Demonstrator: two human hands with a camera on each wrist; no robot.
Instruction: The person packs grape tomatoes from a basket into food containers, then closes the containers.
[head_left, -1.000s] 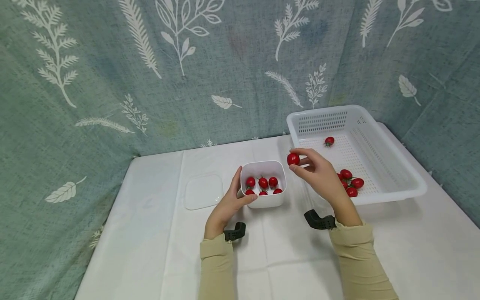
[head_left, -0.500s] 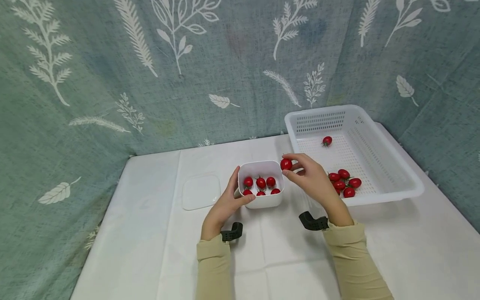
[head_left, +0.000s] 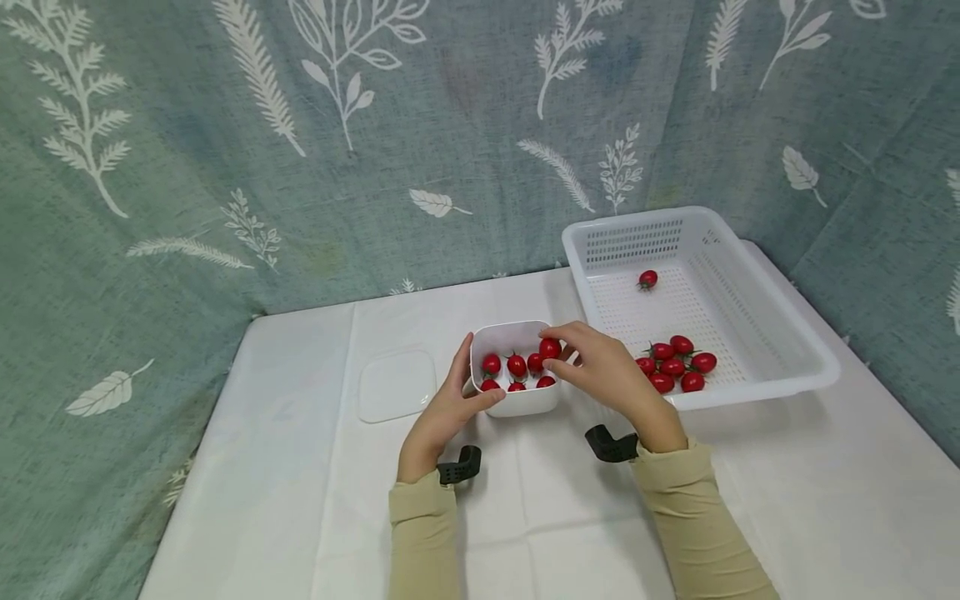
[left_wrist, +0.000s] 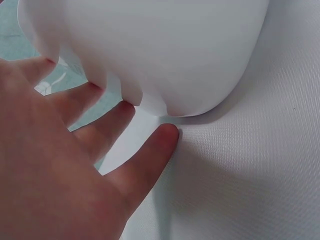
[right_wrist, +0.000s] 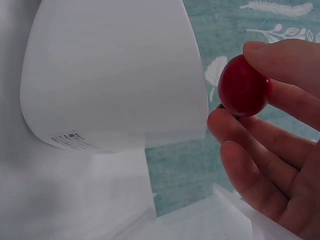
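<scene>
A white square plastic container (head_left: 522, 403) with several cherry tomatoes inside stands on the white-covered table. My left hand (head_left: 444, 414) holds it at the left, thumb by the near rim and fingers along the side. In the left wrist view the fingertips (left_wrist: 131, 107) touch the container's smooth wall (left_wrist: 165, 50). My right hand (head_left: 603, 371) pinches a cherry tomato (head_left: 550, 347) between thumb and fingers, over the container's right rim. Seen from the right wrist, this tomato (right_wrist: 243, 86) is round and red, close beside the container wall (right_wrist: 115, 70).
A large white slotted basket (head_left: 780, 333) stands at the right, with a cluster of cherry tomatoes (head_left: 672, 367) near its front and one lone tomato (head_left: 648, 279) farther back. A clear flat lid (head_left: 397, 385) lies left of the container. A green leaf-patterned curtain (head_left: 450, 150) hangs behind.
My right hand has carried the cherry tomato left, from beside the basket's edge to over the container's right rim. My left hand keeps its hold on the container.
</scene>
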